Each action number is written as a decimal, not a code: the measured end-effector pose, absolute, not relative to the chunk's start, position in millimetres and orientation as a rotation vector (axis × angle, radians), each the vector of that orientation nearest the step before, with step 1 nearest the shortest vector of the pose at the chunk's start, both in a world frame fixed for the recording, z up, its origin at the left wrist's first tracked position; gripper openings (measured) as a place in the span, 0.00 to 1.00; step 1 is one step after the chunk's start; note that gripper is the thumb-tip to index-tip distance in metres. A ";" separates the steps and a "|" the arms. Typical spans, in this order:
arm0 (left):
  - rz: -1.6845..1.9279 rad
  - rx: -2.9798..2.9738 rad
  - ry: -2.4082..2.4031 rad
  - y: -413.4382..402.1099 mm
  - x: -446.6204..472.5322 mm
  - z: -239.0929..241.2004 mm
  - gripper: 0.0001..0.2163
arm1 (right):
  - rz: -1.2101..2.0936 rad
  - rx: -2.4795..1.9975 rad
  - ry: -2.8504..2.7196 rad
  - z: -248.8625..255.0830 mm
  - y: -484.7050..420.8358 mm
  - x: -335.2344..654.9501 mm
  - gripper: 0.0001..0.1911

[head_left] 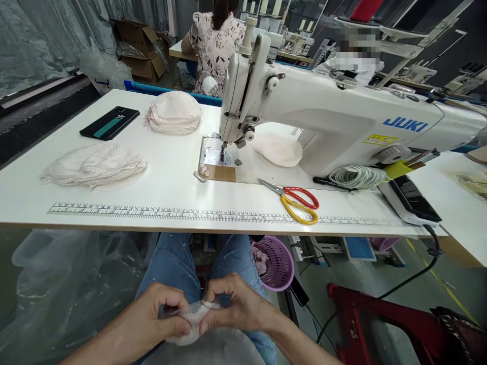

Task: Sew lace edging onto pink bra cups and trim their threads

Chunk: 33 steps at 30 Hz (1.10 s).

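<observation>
Over my lap, my left hand [171, 314] and my right hand [228, 304] pinch a small white fabric piece [192, 324] with a lacy edge between thumbs and fingers. The thumbs almost meet at its edge, and part of the cloth is hidden by the fingers. On the table ahead lies a flat pile of white lace-edged pieces [95, 165]. Behind it sits a stack of round cream fabric pieces [174, 112]. Another rounded cream piece [279, 149] rests on the bed of the white sewing machine [323, 101], right of the needle.
Scissors [294, 200] with red and yellow handles lie near the table's front edge, over a printed ruler [182, 212]. A dark phone [109, 123] is at the left. Below the table stand a purple basket [277, 263] and a red stool [373, 314]. Other people sit farther back.
</observation>
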<state>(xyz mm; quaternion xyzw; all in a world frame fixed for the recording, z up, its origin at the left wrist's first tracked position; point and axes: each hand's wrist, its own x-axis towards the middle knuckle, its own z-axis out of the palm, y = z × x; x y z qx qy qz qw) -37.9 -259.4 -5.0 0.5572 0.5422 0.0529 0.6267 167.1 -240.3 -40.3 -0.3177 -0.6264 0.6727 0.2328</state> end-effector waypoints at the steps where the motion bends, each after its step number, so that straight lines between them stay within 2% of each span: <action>1: 0.117 1.283 1.250 -259.6 -37.8 -5.5 0.07 | 1.858 -0.867 -1.720 -39.8 -240.2 167.3 0.25; 7: 0.134 1.295 1.177 -259.5 -37.7 -10.1 0.07 | 1.966 -0.832 -1.683 -39.7 -239.2 166.1 0.26; 14: 0.146 1.217 1.128 -259.8 -43.7 -8.1 0.09 | 2.141 -0.867 -1.458 -37.1 -237.3 166.0 0.20; 20: 0.129 1.093 1.085 -259.1 -43.9 -8.1 0.11 | 2.271 -0.951 -1.328 -40.3 -237.4 167.6 0.22; 25: 0.165 1.029 1.072 -259.4 -43.3 -11.6 0.07 | 2.315 -0.979 -1.247 -41.5 -238.3 168.3 0.24; 33: 0.203 1.109 1.038 -259.8 -46.1 -13.1 0.08 | 2.297 -0.951 -1.282 -40.7 -237.3 170.5 0.21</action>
